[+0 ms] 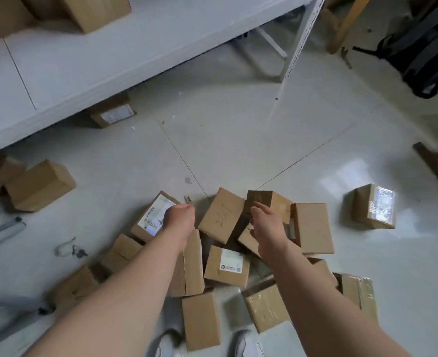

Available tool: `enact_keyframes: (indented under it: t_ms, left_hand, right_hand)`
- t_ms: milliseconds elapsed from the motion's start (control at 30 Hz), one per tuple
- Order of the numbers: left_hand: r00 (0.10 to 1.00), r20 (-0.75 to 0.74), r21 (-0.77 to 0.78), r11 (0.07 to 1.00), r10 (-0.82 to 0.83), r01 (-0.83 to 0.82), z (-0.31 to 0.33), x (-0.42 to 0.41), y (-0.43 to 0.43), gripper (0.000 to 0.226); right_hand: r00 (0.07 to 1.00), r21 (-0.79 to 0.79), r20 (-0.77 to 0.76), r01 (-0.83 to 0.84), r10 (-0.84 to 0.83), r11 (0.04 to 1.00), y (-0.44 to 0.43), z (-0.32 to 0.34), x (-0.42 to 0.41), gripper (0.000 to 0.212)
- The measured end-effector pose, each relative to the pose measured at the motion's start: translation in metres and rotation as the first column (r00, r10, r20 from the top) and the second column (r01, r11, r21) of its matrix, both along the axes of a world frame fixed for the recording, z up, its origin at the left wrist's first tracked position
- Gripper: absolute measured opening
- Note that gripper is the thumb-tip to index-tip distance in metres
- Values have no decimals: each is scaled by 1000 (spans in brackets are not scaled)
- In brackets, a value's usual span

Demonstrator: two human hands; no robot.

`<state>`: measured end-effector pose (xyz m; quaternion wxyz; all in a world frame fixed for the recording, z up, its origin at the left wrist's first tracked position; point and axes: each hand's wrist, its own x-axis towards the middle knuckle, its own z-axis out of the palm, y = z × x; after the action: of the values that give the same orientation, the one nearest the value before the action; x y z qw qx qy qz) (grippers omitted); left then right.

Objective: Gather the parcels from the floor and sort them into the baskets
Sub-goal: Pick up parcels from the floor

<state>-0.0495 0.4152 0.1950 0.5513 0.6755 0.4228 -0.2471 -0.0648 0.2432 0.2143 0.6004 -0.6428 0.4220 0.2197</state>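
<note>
A pile of several brown cardboard parcels [227, 265] lies on the tiled floor in front of my feet. My left hand [180, 217] is closed on the right edge of a tilted parcel with a large white label [152, 215] at the pile's far left. My right hand [265, 224] hovers with fingers stretched out over the pile's middle, its fingertips at a small dark taped parcel [267, 198], beside a parcel with handwriting [223, 215]. One taped parcel [373, 206] lies apart to the right. No basket is in view.
A white shelf [89, 60] with boxes on it runs across the upper left, with its upright post [300, 39] at centre top. A parcel [112, 114] lies under it. More boxes [37, 186] lie at the left. A black backpack [424, 47] is at the top right.
</note>
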Motion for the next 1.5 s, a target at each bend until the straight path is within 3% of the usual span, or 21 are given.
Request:
enact_keyframes:
  t_ms: [133,233,400,633,800,900,1067,1267,1500]
  left_hand:
    - [999,-23,28,999,-43,44,-81,11,-5,17]
    - [991,-16,64,989,-131,132,-126,19,-12,28]
    - [962,-55,141,951,-269,274,-189,30,-10,43]
    - [807,-177,141,797,-563,587,-240,50,-3,32]
    - [871,-118,51,873,-478,486,-236,47,7,29]
    - [934,-33,4,934,-356,356,-203,44,16,37]
    - [987,114,-12,994,-111,113,-109,36,26,33]
    - [954,259,-3,988,149,-154,41,21,40,22]
    - [888,397,-37,971,232,-237,227,-4,59,19]
  right_hand:
    - [999,-17,-37,-31,31,999,5,-87,11,43]
    - [996,9,-67,-50,51,999,12,-139,17,37]
    - [990,20,-123,-75,76,997,25,-210,28,67]
    - [971,49,-225,-74,83,996,27,-248,38,28]
    - [992,63,-104,-63,69,996,25,-239,41,33]
    - [992,66,-22,-120,121,991,30,-206,47,33]
    - [976,33,149,-167,161,985,44,-125,51,44]
    - [944,-35,221,-241,243,970,59,16,48,45]
    - [921,-25,280,-275,271,961,83,195,38,47]
